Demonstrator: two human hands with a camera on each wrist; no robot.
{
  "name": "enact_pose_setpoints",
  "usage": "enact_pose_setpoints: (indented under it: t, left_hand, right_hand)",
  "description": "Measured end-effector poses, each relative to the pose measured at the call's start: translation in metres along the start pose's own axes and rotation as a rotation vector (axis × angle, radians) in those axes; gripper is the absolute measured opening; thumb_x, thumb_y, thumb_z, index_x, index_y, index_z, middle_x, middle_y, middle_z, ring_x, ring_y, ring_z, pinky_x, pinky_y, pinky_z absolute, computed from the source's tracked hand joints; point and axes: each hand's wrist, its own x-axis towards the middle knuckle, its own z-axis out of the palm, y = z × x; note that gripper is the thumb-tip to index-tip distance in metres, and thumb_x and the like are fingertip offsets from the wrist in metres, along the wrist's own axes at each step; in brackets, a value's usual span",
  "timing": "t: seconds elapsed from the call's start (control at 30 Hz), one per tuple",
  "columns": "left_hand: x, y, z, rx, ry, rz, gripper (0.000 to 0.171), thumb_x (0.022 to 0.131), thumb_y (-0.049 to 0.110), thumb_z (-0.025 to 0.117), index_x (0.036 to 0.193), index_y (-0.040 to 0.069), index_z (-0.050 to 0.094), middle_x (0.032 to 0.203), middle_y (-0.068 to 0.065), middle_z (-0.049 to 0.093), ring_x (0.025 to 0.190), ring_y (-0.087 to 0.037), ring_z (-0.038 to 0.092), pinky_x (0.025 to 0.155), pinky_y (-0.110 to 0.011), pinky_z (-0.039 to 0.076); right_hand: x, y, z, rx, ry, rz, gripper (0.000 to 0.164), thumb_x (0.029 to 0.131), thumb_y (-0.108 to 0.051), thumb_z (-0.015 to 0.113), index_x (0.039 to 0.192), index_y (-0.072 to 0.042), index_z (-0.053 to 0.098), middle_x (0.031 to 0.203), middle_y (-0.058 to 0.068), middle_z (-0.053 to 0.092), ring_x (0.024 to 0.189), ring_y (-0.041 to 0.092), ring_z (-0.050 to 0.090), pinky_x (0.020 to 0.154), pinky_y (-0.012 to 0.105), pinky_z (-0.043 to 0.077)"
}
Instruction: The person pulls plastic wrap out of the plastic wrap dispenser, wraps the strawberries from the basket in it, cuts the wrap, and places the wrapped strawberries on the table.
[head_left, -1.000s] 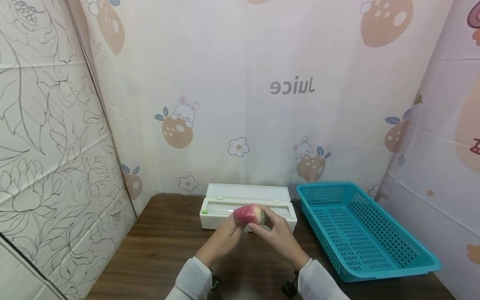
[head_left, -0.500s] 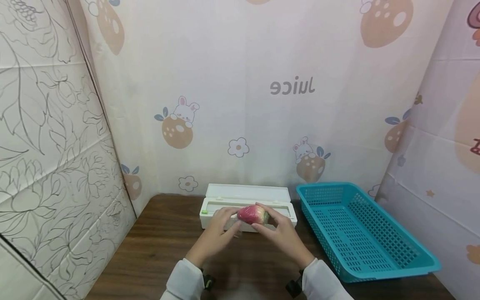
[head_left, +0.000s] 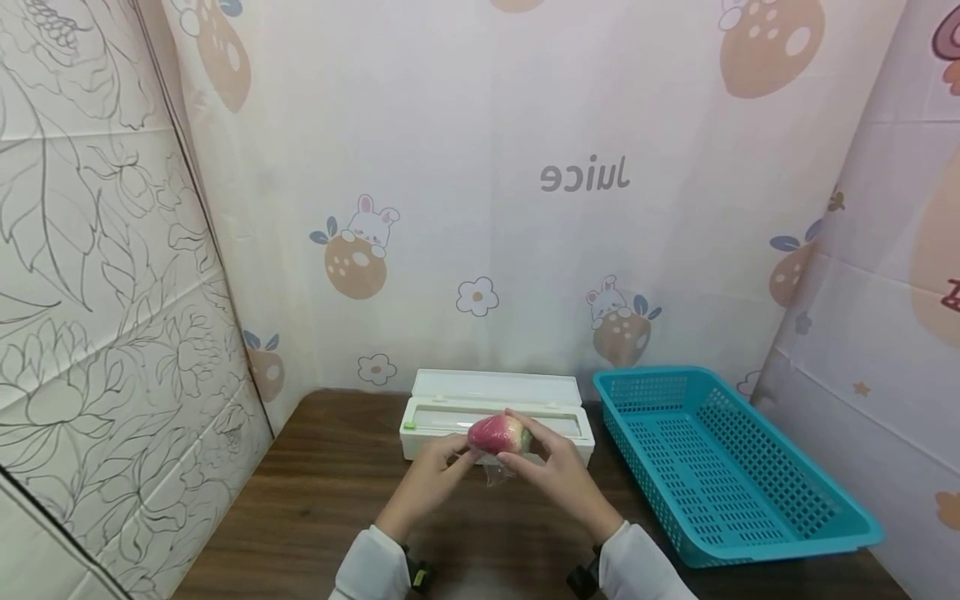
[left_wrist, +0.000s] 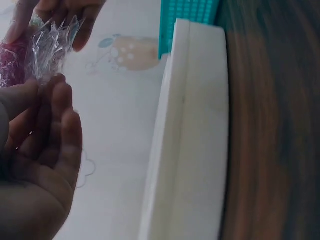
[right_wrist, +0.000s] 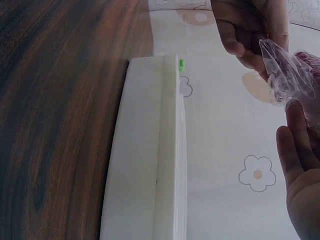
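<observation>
A pinkish-red fruit (head_left: 495, 435) with a pale yellow-green end is wrapped in clear cling film; its exact kind is unclear. My right hand (head_left: 562, 473) holds it by the pale end, thumb below and fingers above. At the red end, my left hand (head_left: 423, 482) pinches the wrap between thumb and fingers. Loose film (left_wrist: 52, 50) bunches up between both hands in the left wrist view, and a flap hangs under the fruit. Just behind the hands stands a white cling film dispenser (head_left: 431, 446), its lid (head_left: 495, 387) raised, with a green slider (head_left: 409, 426) at the left.
To the right lies a teal perforated plastic basket (head_left: 651, 477). Basket and dispenser both stand on a dark brown wooden table (head_left: 300, 508). Printed fabric (head_left: 465, 208) walls off the back and sides.
My left hand came off the red end and moved left, then closed in to pinch the wrap again. The right hand kept its hold. A flap of film now hangs below the fruit.
</observation>
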Motion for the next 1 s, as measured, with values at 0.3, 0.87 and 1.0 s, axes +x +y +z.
enact_pose_setpoints:
  t: [0.3,0.87,1.0]
  left_hand:
    - [0.003,-0.002,0.011,-0.295,0.003,-0.133,0.037,0.103,0.027,0.058,0.130,0.002,0.065,0.120,-0.010,0.070,0.101,-0.019,0.069,0.086,-0.031,0.057]
    - [0.005,0.004,0.028,-0.915,0.053,-0.267,0.042,0.108,0.008,0.041,0.145,-0.012,0.040,0.148,-0.021,0.045,0.127,-0.021,0.055,0.105,-0.030,0.044]
    - [0.007,0.005,0.030,-0.966,0.045,-0.283,0.043,0.107,0.002,0.036,0.148,-0.013,0.032,0.153,-0.023,0.038,0.131,-0.021,0.050,0.106,-0.029,0.042]
  right_hand:
    - [0.001,0.001,0.004,-0.052,0.005,-0.010,0.059,0.086,-0.031,0.081,0.139,-0.016,0.060,0.131,-0.001,0.064,0.112,0.017,0.062,0.094,0.043,0.053]
    - [0.005,0.003,0.015,-0.070,-0.022,-0.046,0.057,0.091,-0.030,0.076,0.142,-0.017,0.056,0.139,-0.001,0.057,0.131,0.020,0.051,0.107,0.054,0.041]
    - [0.005,0.003,0.015,-0.058,-0.031,-0.025,0.058,0.091,-0.032,0.075,0.144,-0.018,0.054,0.141,-0.001,0.055,0.134,0.022,0.047,0.110,0.057,0.036]
